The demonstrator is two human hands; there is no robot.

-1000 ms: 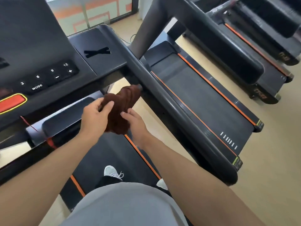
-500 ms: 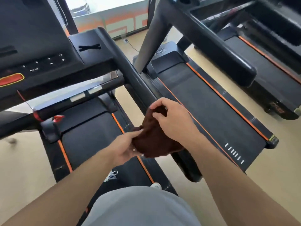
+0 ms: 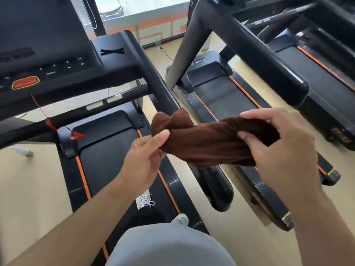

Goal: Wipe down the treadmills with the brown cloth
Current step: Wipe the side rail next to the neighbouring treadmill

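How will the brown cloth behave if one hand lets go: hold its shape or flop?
Probably flop: the cloth sags and bunches between the left hand and right hand. It looks light, since fingertip pinches carry it. Its fuzzy nap likely grips rather than slides.
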